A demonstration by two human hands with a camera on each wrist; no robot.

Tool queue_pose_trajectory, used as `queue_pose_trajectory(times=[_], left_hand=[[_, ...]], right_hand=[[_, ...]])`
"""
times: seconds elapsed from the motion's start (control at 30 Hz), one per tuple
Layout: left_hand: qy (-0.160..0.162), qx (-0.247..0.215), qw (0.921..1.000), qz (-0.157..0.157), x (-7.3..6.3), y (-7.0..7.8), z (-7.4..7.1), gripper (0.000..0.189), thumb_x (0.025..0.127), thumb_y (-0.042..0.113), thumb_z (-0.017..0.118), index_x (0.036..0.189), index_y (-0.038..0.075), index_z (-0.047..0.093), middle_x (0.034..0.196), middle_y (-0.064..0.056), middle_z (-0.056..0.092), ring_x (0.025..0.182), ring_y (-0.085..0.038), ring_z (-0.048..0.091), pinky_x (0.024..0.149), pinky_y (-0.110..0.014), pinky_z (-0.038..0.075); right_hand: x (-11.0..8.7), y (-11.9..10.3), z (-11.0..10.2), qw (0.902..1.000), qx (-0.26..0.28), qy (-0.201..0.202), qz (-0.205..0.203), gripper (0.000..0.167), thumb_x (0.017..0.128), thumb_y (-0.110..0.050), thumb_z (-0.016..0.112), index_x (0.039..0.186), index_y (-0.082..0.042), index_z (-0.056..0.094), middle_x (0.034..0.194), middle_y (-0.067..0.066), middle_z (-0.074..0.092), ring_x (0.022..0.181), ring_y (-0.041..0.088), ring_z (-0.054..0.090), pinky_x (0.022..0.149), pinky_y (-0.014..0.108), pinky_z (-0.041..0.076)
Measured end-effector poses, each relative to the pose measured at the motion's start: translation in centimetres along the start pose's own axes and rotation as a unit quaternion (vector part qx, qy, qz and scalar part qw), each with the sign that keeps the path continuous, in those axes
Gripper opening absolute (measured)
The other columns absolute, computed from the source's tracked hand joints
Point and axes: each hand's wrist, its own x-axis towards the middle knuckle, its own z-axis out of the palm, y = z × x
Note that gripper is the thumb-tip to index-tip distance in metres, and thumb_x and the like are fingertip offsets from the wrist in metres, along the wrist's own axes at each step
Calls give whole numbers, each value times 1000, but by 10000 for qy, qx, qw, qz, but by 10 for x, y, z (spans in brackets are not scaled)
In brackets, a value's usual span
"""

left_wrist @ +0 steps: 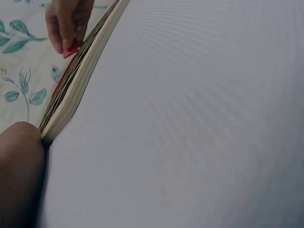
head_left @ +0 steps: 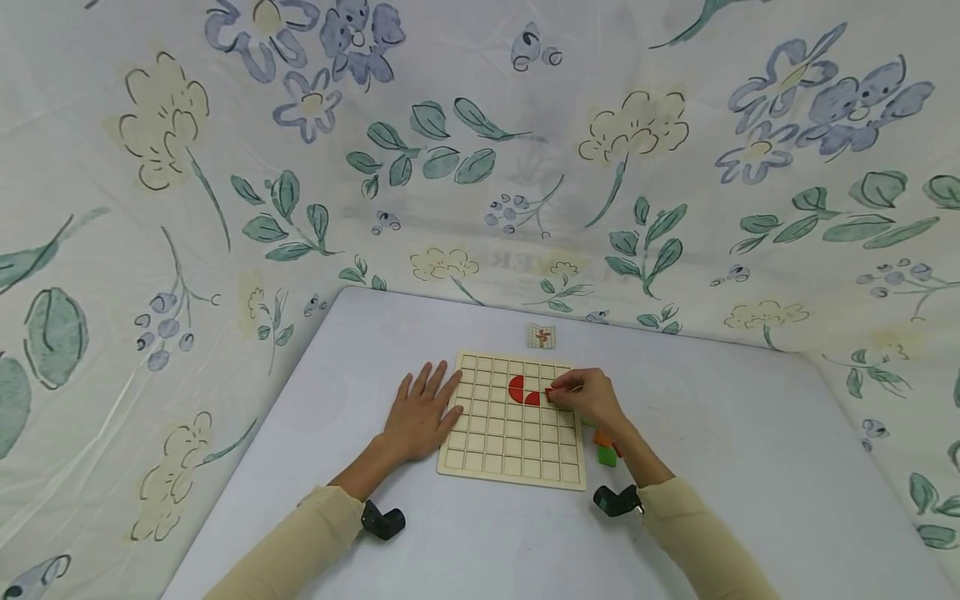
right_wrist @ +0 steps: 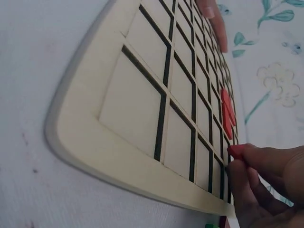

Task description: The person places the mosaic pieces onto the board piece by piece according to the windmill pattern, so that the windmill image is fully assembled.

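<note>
A pale wooden grid board [head_left: 476, 461] lies flat on the white table. My left hand [head_left: 422, 417] rests at its left edge with fingers spread, the thumb over the rim. In my right hand [head_left: 590, 398], thumb and fingertips pinch a small red tile [right_wrist: 235, 151] at the board's upper right cells. Its full shape is partly hidden by the fingers. Just left of it, red curved pieces [head_left: 516, 388] sit in the grid, with another red quarter-round piece [head_left: 532, 398] beside them. In the left wrist view the pinched tile shows red between the fingertips.
A small card with a red pattern on a grid [head_left: 541, 336] lies beyond the board. Loose orange [head_left: 602, 437] and green [head_left: 607, 456] tiles lie right of the board, partly under the right forearm. Floral cloth [head_left: 525, 167] hangs behind the table.
</note>
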Motion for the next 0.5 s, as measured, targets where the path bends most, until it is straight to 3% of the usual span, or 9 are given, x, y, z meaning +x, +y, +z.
queue_pose_trajectory(times=[0.23, 0.37, 0.5], left_hand=[[-23, 28, 10000, -21, 0, 1, -1, 62, 105, 47, 31, 158, 15, 23, 161, -15, 18, 147, -37, 11, 113, -59, 11], [-2, 4, 10000, -28, -1, 1, -2, 62, 105, 47, 32, 158, 15, 24, 161, -15, 18, 147, -37, 11, 114, -59, 10], [-4, -8, 10000, -35, -1, 1, -2, 62, 105, 47, 32, 158, 15, 24, 161, -15, 18, 147, -37, 10, 114, -59, 9]], right_hand=[[-6, -3, 8, 9983, -396, 153, -403, 6, 84, -10, 80, 85, -5, 77, 80, 1, 71, 73, 16, 65, 68, 34, 53], [-5, -3, 12, 9963, -759, 173, -361, 6, 85, -12, 79, 87, -7, 78, 84, 0, 71, 78, 16, 64, 70, 35, 52], [-4, -1, 12, 9966, -747, 56, -350, 6, 85, -9, 77, 90, -6, 78, 87, 2, 72, 79, 16, 64, 72, 35, 53]])
